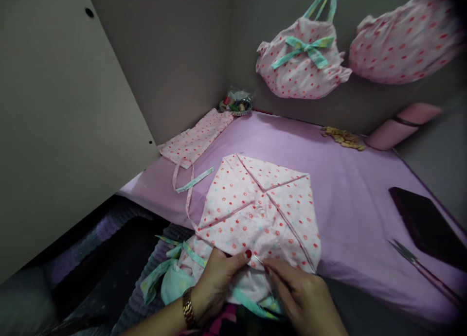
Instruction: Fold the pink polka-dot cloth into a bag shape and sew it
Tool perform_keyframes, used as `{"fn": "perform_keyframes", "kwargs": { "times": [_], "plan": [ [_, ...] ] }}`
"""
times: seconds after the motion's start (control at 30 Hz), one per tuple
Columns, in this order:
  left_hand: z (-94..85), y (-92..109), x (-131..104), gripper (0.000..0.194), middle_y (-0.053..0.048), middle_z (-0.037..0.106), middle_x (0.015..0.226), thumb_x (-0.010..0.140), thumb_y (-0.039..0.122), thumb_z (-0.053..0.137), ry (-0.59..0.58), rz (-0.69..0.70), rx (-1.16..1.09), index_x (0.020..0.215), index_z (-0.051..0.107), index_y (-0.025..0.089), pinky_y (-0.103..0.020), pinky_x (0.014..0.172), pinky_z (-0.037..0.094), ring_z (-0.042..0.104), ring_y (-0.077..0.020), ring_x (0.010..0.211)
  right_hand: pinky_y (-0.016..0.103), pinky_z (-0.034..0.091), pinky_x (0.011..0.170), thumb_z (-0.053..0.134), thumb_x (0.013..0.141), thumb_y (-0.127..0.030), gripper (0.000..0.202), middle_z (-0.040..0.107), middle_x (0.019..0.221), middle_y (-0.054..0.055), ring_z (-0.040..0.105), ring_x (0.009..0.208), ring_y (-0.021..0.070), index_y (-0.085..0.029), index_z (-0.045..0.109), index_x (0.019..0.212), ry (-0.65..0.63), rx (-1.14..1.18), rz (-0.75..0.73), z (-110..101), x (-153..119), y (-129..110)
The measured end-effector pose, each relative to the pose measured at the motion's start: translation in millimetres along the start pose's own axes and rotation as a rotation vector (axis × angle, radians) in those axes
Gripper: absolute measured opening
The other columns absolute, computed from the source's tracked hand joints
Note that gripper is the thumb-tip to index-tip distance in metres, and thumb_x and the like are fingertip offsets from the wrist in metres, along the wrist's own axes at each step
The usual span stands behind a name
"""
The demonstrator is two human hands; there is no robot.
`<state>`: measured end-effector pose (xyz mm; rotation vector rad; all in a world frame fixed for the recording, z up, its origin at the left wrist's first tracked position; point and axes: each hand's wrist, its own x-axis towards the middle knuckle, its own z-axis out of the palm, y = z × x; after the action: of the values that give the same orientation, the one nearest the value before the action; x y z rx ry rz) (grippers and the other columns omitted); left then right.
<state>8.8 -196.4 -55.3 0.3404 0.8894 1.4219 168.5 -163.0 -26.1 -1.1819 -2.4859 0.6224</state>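
Observation:
Pink dotted fabric (251, 219) with folded, crossing seams lies over the table's front edge and hangs toward my lap. My left hand (219, 275), with a gold watch at its wrist, pinches the fabric's near edge between thumb and fingers. Just right of it, my right hand (297, 290) pinches a thin needle (258, 260) whose tip points at that edge near my left thumb. A fine thread seems to hang below. Mint-green ties (195, 253) and more dotted cloth are bunched under my hands.
Scissors (419, 265) and a dark phone (430, 224) lie on the lilac tablecloth (346, 195) at right. Farther back are a pink bottle (397, 129), a tan pile (343, 138), a basket (237, 105) and folded dotted cloth (199, 136). A dotted bag (302, 78) hangs above.

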Motion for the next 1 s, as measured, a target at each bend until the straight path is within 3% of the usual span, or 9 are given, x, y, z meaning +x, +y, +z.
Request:
{"fn": "perform_keyframes", "kwargs": {
  "times": [0.2,0.6,0.7,1.0],
  "plan": [
    [-2.4,-2.2,2.0,0.061,-0.010,0.057,0.126,0.071,0.019,0.070,0.004,0.003,0.021,0.129,0.049,0.020,-0.039,0.103,0.034,0.050,-0.0262,0.118,0.019,0.047,0.052,0.034,0.091,-0.025,0.032,0.071,0.071,0.000,0.068,0.062,0.0151,-0.023,0.066,0.087,0.022,-0.002,-0.024,3.2,-0.3,2.7],
    [-3.8,-2.2,1.3,0.059,-0.010,0.058,0.124,0.072,0.021,0.069,-0.009,-0.007,0.038,0.128,0.050,0.021,-0.037,0.104,0.032,0.051,-0.0244,0.117,0.021,0.045,0.055,0.032,0.092,-0.029,0.036,0.070,0.070,0.004,0.066,0.061,0.0162,-0.022,0.066,0.080,-0.042,0.011,0.041,5.6,0.3,4.8],
    [-4.1,-2.8,2.0,0.056,-0.010,0.059,0.124,0.072,0.021,0.069,-0.014,-0.003,0.046,0.125,0.052,0.020,-0.037,0.104,0.032,0.050,-0.0245,0.119,0.021,0.046,0.055,0.034,0.091,-0.029,0.033,0.071,0.074,0.004,0.067,0.064,0.0173,-0.023,0.067,0.087,-0.050,0.007,0.040,6.1,0.8,5.6],
    [-1.4,0.0,4.6,0.057,-0.009,0.058,0.124,0.071,0.020,0.069,-0.022,0.079,0.108,0.125,0.052,0.018,-0.039,0.105,0.030,0.046,-0.0249,0.122,0.022,0.041,0.050,0.036,0.088,-0.024,0.029,0.070,0.070,0.002,0.067,0.061,0.0174,-0.024,0.065,0.085,-0.042,-0.037,0.041,6.1,3.1,2.4]
  ]
}}
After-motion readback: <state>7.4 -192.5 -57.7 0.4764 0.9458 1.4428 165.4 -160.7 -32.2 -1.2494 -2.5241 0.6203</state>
